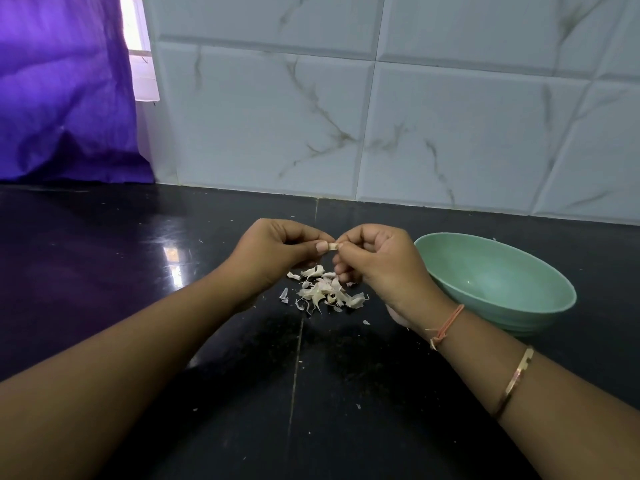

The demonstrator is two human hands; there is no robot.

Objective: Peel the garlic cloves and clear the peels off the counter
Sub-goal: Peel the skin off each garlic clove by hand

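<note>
Garlic clove (332,246): small, pale cream, only a sliver showing. It is held above the counter between the two hands, over the heap of peels.

Left hand (273,252): fingers curled, thumb and forefinger pinching the clove's left end, thumbnail facing the camera.

Right hand (377,265): fingers curled, fingertips pinching the clove's right end and touching the left thumb. Whether they grip flesh or loose skin cannot be told.

Peels (325,291): a loose heap of thin, papery, off-white flakes, curled and pointed. It lies on the counter directly under the hands, with a few stray flecks scattered nearby.

Counter (138,271): black polished stone, glossy and reflective, with a fine straight seam running toward the camera and speckled dust near the forearms.

Bowl (519,313): pale green, smooth, round and shallow, with a ridged base. It stands on the counter just right of the right hand.

Wall tiles (311,116): large white rectangles with grey-brown marble veining and bevelled edges, meeting the counter's back edge.

Curtain (62,91): purple cloth, softly creased, at far left, its hem on the counter.

Thread band (446,327): thin, orange, knotted, on the right wrist.

Bangle (516,382): flat metal, coppery, further up the right forearm.
</note>
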